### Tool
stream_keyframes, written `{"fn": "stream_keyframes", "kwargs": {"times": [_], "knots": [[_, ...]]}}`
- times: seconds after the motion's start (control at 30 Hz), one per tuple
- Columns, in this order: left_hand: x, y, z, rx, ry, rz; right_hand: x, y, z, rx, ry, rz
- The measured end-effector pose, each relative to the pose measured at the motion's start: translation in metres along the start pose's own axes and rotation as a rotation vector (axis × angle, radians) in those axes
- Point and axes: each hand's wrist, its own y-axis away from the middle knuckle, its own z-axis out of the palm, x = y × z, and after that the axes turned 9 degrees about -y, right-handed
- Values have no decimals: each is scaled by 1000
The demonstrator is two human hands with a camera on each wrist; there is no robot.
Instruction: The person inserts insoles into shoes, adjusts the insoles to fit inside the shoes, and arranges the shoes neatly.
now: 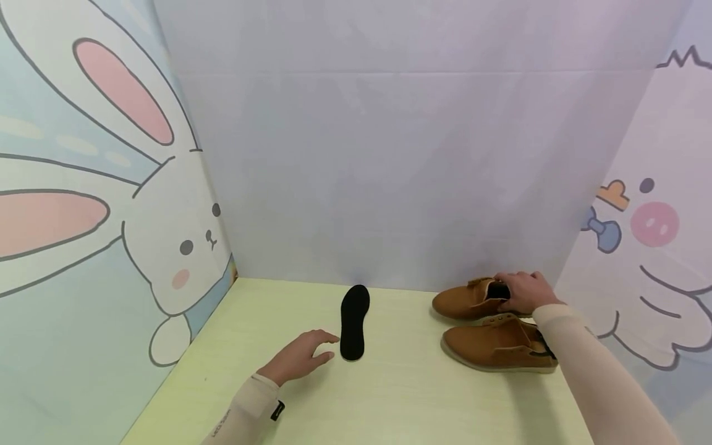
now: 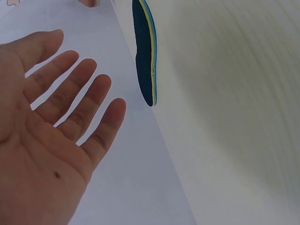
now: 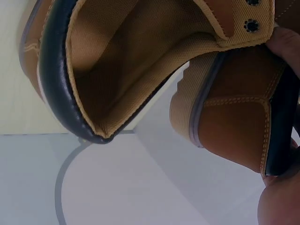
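Note:
A black insole (image 1: 353, 321) lies lengthwise on the table, its yellow and blue edge layers showing in the left wrist view. Just left of it, my left hand (image 1: 300, 356) hovers with fingers extended and spread, holding nothing. At the right, my right hand (image 1: 528, 292) grips the farther brown shoe (image 1: 458, 303) around its heel opening. In the right wrist view this shoe's heel (image 3: 234, 117) shows between thumb and fingers. Nearer to me, beneath the right forearm, sits the other brown shoe (image 1: 484, 346), toe pointing left. Its dark-edged collar (image 3: 58, 84) appears close up in the right wrist view.
The pale yellow table (image 1: 400, 395) ends at a plain whitish back wall (image 1: 389, 185). A rabbit-printed panel (image 1: 167, 259) borders the left side, and another cartoon panel (image 1: 662, 278) stands close behind the shoes' heels on the right.

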Motion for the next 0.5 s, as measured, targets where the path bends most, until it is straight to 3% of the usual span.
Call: {"fn": "stream_keyframes", "kwargs": {"times": [0.5], "knots": [[6,-3,0,-9,-7,20,1,-3,9,-87,-82,76]]}}
